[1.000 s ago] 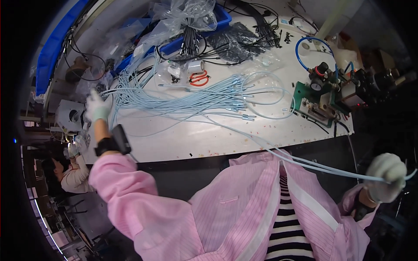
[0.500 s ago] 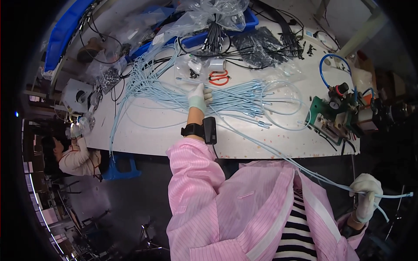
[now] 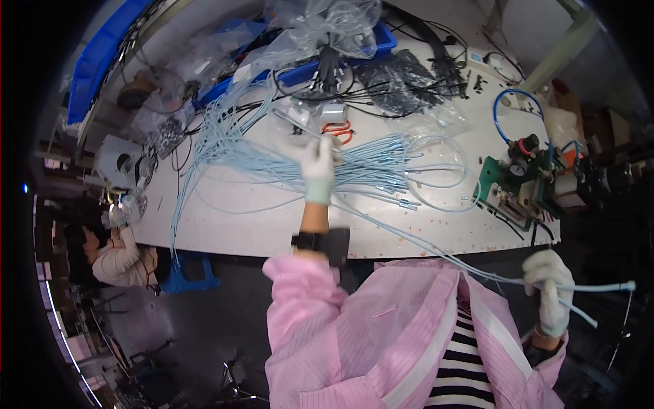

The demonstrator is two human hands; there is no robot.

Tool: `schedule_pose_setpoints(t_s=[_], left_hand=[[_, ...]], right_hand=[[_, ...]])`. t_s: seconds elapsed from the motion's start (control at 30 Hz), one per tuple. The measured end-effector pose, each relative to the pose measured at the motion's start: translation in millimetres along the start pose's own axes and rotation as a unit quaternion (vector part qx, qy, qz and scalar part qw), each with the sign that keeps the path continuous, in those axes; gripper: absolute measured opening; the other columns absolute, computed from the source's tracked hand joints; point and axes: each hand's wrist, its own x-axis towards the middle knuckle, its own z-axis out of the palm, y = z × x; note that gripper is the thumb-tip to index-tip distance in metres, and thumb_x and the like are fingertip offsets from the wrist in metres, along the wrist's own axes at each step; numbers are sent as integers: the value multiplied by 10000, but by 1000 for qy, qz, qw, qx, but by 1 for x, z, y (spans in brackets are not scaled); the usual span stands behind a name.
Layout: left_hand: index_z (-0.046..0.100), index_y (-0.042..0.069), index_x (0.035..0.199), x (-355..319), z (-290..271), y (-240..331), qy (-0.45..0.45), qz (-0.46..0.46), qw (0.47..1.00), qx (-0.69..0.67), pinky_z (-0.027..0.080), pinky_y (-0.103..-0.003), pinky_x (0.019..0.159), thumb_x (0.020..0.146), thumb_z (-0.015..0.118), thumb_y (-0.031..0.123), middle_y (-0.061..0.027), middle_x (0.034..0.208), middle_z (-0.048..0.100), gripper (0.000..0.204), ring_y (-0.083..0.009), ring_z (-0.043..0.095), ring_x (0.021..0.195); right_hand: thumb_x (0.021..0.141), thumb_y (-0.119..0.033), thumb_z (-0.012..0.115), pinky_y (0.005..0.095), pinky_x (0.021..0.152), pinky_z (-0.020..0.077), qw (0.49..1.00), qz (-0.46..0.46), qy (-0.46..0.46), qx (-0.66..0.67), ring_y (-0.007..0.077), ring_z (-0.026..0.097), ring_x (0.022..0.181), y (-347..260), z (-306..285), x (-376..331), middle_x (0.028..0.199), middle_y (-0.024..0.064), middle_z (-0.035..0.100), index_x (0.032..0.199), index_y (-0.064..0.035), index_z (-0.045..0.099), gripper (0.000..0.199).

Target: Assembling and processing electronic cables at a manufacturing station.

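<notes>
While the white-gloved right hand (image 3: 548, 290) stays low, off the near edge of the white bench (image 3: 225, 228), I see its fingers clamped around a pale blue flexible tube (image 3: 593, 288) whose free end pokes out to the right, with a second strand hanging below the fist. From that fist the tube runs up and left onto the bench, toward the spread bundle of pale blue tubes (image 3: 368, 167) lying across the middle of the bench. My left hand (image 3: 317, 167), also in a white glove, reaches out over that bundle; its fingers rest on the strands, but I cannot tell whether they are closed on one or merely pressing. I judge this to be the sorting step: one tube is drawn out and the next is being picked. That calls for singling out one strand without dragging its neighbours. Right of the bundle stands a green-based fixture (image 3: 521, 187).
</notes>
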Motion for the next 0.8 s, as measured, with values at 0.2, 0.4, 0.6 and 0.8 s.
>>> schedule_pose_setpoints(t_s=[0.2,0.4,0.6,0.8], left_hand=[[583,-2,732,-108,41,81,-271,233,923,146,384,-259,502,829,510,86,-57,597,533,149,-135,494,532],[566,10,631,-147,79,100,-355,306,876,118,338,-310,450,668,626,46,-90,548,472,79,-223,445,472],[571,18,637,-156,92,108,-376,332,855,134,343,-316,446,649,657,59,-82,548,481,95,-221,452,466],[581,31,649,-158,99,106,-400,325,845,140,372,-324,468,664,657,71,-83,573,505,87,-240,483,491]], right_hand=[[841,-55,436,188,432,341,976,117,4,182,76,448,468,-4,24,25,595,58,543,940,25,570,185],[795,-11,500,177,452,366,932,210,57,291,65,485,496,-23,30,46,613,36,546,990,36,565,211],[754,29,546,175,479,379,945,137,44,293,41,479,542,-15,23,39,652,13,546,1006,33,578,254],[748,29,565,177,503,392,964,81,70,242,37,483,583,-6,23,32,685,5,554,962,35,600,217]])
